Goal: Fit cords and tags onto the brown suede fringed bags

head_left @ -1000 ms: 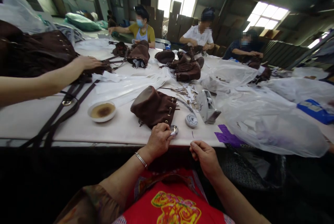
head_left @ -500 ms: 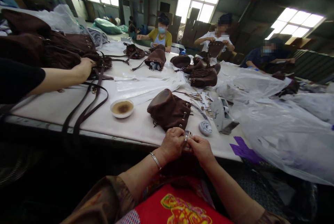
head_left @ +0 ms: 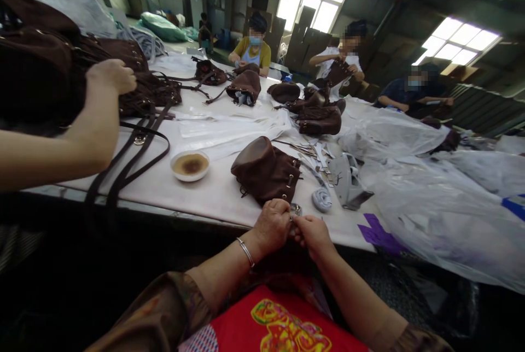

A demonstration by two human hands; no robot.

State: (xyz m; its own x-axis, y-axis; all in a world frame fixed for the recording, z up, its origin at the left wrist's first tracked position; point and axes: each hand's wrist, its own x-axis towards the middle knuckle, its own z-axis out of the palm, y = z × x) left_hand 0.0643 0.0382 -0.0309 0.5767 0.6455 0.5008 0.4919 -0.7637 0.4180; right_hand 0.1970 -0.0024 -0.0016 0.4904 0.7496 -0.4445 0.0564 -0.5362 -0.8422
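Both of my hands meet at the table's front edge. My left hand (head_left: 272, 225) is closed, its fingers bent toward the right. My right hand (head_left: 312, 233) pinches with thumb and forefinger against the left fingertips. What the fingers hold is too small and covered to name. Just beyond the fingertips shows a small shiny silvery metal piece (head_left: 296, 209); whether it is held or lies on the table I cannot tell. Right behind my left hand a dark brown drawstring bag (head_left: 264, 170) with metal eyelets lies on its side.
A white bowl (head_left: 190, 176) with a brown-stained filling stands left of the bag. To the right are a grey rolled strip (head_left: 322, 199), a tape dispenser (head_left: 348, 182) and plastic sheeting (head_left: 443, 226). A co-worker's arm (head_left: 94, 117) reaches over brown bags (head_left: 36, 68) at left. Several people work opposite.
The co-worker's hand at left has lifted off the bag straps and moved left. My own hands stay together at nearly the same place, with slight finger movement. The view has shifted a little.
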